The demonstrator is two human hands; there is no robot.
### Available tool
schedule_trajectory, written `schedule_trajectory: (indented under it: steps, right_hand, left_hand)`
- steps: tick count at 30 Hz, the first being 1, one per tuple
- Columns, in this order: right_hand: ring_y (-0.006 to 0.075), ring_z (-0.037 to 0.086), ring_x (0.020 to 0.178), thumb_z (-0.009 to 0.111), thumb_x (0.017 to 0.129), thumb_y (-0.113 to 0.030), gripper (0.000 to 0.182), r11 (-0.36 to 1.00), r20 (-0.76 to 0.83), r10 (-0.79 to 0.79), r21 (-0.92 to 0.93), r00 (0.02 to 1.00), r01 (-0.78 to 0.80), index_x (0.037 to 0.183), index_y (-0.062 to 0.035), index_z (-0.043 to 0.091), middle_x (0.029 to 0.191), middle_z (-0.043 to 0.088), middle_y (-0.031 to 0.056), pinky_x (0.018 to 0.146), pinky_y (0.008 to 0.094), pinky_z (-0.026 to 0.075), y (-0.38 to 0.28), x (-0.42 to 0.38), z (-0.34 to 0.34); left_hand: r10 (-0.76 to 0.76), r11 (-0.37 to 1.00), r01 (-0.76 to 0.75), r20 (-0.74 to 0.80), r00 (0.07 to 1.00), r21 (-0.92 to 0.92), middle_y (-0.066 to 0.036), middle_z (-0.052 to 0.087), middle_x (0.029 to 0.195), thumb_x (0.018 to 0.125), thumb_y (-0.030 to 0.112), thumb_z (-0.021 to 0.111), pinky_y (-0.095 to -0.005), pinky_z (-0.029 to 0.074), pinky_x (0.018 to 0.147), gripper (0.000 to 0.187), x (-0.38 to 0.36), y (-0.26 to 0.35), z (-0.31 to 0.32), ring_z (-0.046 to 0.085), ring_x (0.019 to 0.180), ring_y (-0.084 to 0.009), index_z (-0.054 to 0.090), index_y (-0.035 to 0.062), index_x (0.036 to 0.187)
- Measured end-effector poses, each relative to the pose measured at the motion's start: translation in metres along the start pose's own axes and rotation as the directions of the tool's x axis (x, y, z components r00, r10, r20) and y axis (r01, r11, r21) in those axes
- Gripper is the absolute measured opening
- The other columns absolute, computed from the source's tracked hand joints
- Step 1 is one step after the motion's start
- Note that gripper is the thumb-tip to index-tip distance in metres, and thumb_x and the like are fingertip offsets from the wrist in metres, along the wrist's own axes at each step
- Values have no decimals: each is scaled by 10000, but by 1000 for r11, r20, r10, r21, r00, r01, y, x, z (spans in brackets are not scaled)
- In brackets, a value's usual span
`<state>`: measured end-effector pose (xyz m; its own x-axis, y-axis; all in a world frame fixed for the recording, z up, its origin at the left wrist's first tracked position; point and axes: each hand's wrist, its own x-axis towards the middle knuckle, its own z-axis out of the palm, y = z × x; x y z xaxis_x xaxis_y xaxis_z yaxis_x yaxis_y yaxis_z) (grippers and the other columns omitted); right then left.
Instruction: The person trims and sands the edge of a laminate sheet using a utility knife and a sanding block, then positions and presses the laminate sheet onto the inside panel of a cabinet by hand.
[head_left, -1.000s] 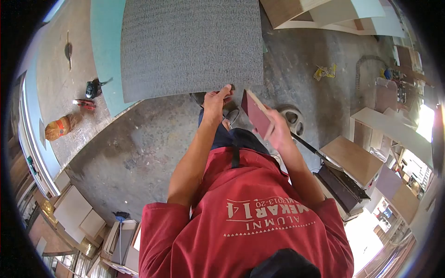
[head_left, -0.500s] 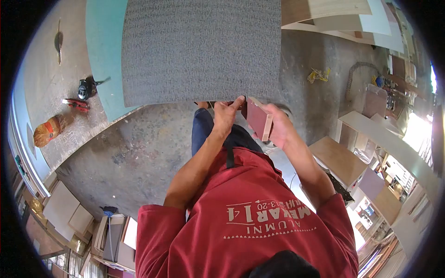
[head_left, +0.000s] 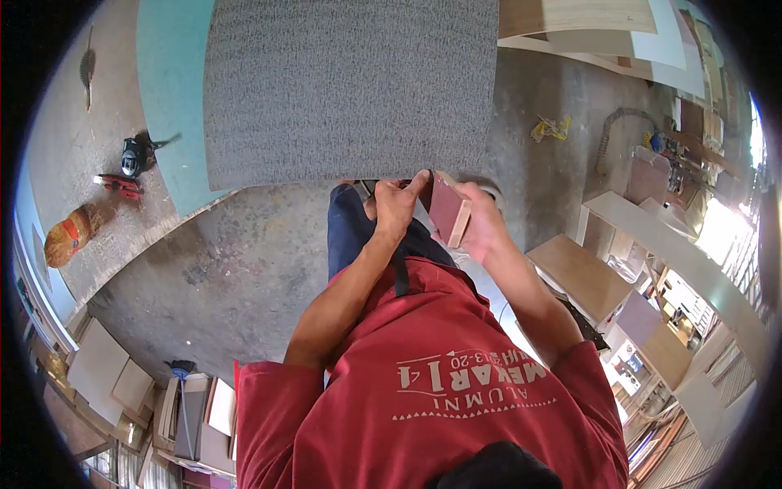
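Note:
A large sheet with a grey woven-looking face [head_left: 350, 90] spreads out in front of me, its near edge facing my body. My left hand [head_left: 396, 205] is closed at that edge, thumb on top and fingers curled beneath, partly hidden. In my right hand [head_left: 485, 222] is a sanding block [head_left: 446, 210], a wooden block faced with reddish-brown sandpaper. The block stands tilted against the sheet's near edge, just right of my left thumb.
On the left bench surface lie a black tool [head_left: 134, 155], a red tool [head_left: 120, 186] and a brown roll-like bundle [head_left: 68, 236]. A teal board [head_left: 171, 98] lies beside the grey sheet. Yellow scrap [head_left: 551, 128] is on the floor; boards [head_left: 582, 277] stand at right.
The sanding block and my right hand have shifted slightly left and toward me. My left hand keeps its place at the edge. The whole view has turned a little.

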<state>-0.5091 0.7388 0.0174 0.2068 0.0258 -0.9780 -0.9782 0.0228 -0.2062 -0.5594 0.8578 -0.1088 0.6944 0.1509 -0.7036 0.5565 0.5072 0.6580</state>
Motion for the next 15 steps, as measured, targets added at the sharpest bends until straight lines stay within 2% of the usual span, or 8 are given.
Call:
schedule_trajectory:
  steps: [2,4,5,9,11,13,14,15]
  right_hand:
    - [229,565,998,548,936,-445,538,1000,-24,5,-2,1000,-5,1415,-202,514,1201,565,80,775,469,541,4,-1,1]
    - [226,565,987,549,946,-462,578,994,38,-110,-20,993,111,1470,-232,470,1183,566,58,779,481,536,11,-26,0]
    - [215,555,1001,533,958,-474,579,996,60,-89,-6,994,90,1480,-235,455,1189,564,38,779,482,530,8,-34,0]
    - [201,537,1043,500,974,-485,600,994,74,-105,35,992,102,1524,-265,406,1207,552,12,786,465,521,14,-17,-2]
    - [172,518,1090,477,987,-485,589,982,-7,-169,-82,986,167,1523,-252,407,1254,546,0,788,422,512,18,-22,14]
    - [160,512,1101,465,991,-486,594,971,62,-188,-139,980,195,1529,-244,398,1271,540,-6,790,405,507,26,-39,-3]
    - [149,506,1112,453,995,-488,599,955,123,-199,-200,972,221,1534,-236,390,1288,534,-13,792,388,502,34,-50,-14]
    - [138,498,1125,511,992,-387,581,959,124,-186,-194,975,207,1525,-179,409,1386,502,24,789,398,506,39,-57,-28]
  left_hand:
    - [-33,997,34,-15,999,63,-72,731,799,885,280,785,-284,487,627,342,3,-4,-2,624,670,-120,762,-60,858]
    - [7,983,10,-88,996,186,11,653,662,869,354,784,-278,405,555,366,3,-11,-1,512,595,-75,766,5,762]
    - [4,982,13,-86,996,190,11,653,662,869,354,784,-278,405,555,366,4,-16,-2,512,595,-75,766,5,762]
    - [13,997,-10,-42,999,74,-14,678,695,869,369,776,-288,447,637,358,4,-16,-1,565,640,-96,786,16,813]
    - [11,1000,-11,-17,1000,14,-19,683,708,872,344,777,-288,455,666,338,1,-7,-1,580,645,-105,786,10,821]
    - [-84,995,84,-4,996,-53,-32,711,778,882,299,770,-292,477,727,308,-3,3,2,627,701,-124,781,-8,859]
    - [-86,995,85,-3,996,-45,-32,711,778,882,299,770,-292,477,727,308,-5,2,2,627,701,-124,781,-8,859]
    - [-3,993,7,30,1000,-114,-60,720,805,902,257,752,-287,489,658,273,-3,0,5,643,733,-136,753,-12,856]
